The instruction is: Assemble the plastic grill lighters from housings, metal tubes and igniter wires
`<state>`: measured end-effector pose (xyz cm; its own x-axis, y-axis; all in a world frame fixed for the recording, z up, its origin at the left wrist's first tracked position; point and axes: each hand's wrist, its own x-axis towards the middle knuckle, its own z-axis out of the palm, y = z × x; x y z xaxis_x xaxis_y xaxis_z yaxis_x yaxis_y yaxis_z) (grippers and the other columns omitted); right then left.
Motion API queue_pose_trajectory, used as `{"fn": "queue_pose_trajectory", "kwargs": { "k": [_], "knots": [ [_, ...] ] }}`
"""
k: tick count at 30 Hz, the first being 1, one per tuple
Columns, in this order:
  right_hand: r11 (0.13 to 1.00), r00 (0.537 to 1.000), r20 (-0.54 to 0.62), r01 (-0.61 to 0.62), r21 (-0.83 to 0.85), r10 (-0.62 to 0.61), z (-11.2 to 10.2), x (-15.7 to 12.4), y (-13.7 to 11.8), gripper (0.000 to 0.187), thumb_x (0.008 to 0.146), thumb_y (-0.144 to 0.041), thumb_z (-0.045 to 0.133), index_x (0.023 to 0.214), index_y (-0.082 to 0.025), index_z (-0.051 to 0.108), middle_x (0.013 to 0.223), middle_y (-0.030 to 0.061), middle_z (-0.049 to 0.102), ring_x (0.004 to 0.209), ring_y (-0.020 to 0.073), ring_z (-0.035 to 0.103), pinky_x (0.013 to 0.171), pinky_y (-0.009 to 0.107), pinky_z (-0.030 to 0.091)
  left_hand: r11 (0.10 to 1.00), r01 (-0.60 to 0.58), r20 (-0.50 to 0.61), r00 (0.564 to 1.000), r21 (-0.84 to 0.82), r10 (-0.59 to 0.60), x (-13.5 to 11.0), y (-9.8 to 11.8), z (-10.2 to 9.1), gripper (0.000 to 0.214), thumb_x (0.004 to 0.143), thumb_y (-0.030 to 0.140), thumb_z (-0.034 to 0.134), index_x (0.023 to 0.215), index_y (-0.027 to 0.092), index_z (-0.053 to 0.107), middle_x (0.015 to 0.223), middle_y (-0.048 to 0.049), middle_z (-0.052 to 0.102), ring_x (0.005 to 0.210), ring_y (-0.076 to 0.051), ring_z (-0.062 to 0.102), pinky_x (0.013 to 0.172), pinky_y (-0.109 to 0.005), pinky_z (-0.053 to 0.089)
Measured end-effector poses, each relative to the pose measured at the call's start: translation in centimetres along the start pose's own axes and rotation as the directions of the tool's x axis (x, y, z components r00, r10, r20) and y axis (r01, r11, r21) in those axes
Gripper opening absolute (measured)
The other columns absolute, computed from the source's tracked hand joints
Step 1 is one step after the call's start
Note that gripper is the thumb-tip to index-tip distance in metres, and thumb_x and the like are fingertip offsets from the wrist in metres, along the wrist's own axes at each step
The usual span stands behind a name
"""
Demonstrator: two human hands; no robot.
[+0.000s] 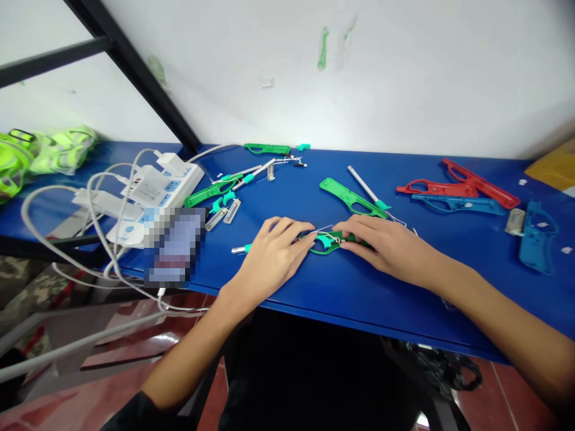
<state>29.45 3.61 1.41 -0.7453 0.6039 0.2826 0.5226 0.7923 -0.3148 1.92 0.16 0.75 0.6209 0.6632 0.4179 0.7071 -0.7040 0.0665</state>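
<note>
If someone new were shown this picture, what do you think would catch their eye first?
Probably the left hand and right hand, meeting over a green casing near the middle of the blue table. Next might come the red shells and blue shells at the right, then the white power strip with its looping cables at the left.

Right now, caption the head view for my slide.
Left hand and right hand on a green casing, blue tabletop below.
</note>
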Motion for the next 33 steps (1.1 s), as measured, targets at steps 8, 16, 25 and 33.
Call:
{"fn": "queue_pose_trajectory", "kwargs": {
  "k": [8,16,25,33],
  "knots": [
    [0.981,0.987,0.067,0.156,-0.114,-0.149,-0.2,-0.2,-0.1,0.046,0.111,-0.012,0.039,0.146,-0.023,0.067,0.122,0.0119,0.072,0.102,0.0215,0.071,0.089,0.037,0.061,0.997,-0.038,-0.007,0.999,0.067,0.038,-0.3,0.4,0.3,0.030,0.112,0.034,0.059,0.131,0.013,0.070,0.130,-0.0095,0.077,0.110,-0.027,0.069,0.103,-0.046,0.048],
    [0.972,0.986,0.126,0.131,-0.195,-0.108,-0.4,-1.0,-1.0,0.050,0.110,-0.013,0.042,0.157,-0.022,0.058,0.130,0.0143,0.067,0.107,0.0254,0.067,0.095,0.044,0.060,0.999,0.029,-0.050,0.998,-0.033,-0.030,-0.4,0.6,0.4,0.036,0.110,0.028,0.062,0.141,0.010,0.059,0.118,-0.0119,0.079,0.108,-0.028,0.070,0.106,-0.047,0.049],
    [0.943,0.995,0.064,0.096,-0.318,-0.080,0.3,-1.4,-1.3,0.051,0.109,-0.016,0.052,0.159,-0.023,0.055,0.158,0.0192,0.054,0.139,0.0368,0.056,0.108,0.058,0.056,0.941,0.153,0.016,0.988,-0.301,-0.156,-0.5,0.3,0.5,0.041,0.107,0.028,0.067,0.145,0.022,0.055,0.132,-0.0086,0.076,0.117,-0.025,0.069,0.107,-0.045,0.051],
    [0.957,0.986,0.092,0.158,-0.244,-0.139,0.3,-1.3,-1.2,0.051,0.106,-0.006,0.048,0.156,-0.015,0.058,0.150,0.0167,0.065,0.139,0.0340,0.057,0.110,0.056,0.056,0.920,0.165,0.008,0.985,-0.355,-0.173,-0.5,0.2,0.5,0.040,0.105,0.025,0.071,0.143,0.022,0.059,0.132,-0.0072,0.077,0.117,-0.024,0.070,0.106,-0.043,0.052]
  ]
}}
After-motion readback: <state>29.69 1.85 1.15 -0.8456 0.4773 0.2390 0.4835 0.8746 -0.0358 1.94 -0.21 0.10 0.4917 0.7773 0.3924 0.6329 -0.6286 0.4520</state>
